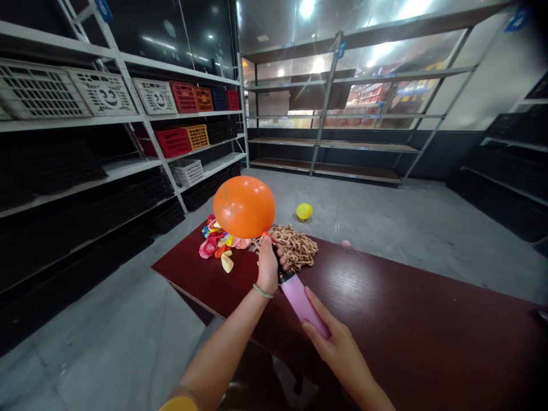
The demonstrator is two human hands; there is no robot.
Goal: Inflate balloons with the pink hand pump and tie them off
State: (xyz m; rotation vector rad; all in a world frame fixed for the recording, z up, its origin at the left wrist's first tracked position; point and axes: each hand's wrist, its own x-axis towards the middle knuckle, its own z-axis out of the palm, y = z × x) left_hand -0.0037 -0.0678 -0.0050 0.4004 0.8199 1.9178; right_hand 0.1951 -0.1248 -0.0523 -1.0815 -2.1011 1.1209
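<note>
Orange latex balloon (244, 206), inflated, raised above the dark red table (385, 297).

Left to right, we list: loose deflated balloons (216, 244) on the table; the left hand (268, 265), closed around the balloon's neck at the nozzle; a tan chain of links (291, 246) on the table; a pink hand pump (302, 305); a small yellow balloon (303, 212) on the floor beyond the table; the right hand (338, 342), fingers spread against the pump.

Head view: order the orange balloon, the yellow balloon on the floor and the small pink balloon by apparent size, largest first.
Largest to smallest: orange balloon, which is nearest the camera, so its true size is unsure; yellow balloon; small pink balloon.
</note>
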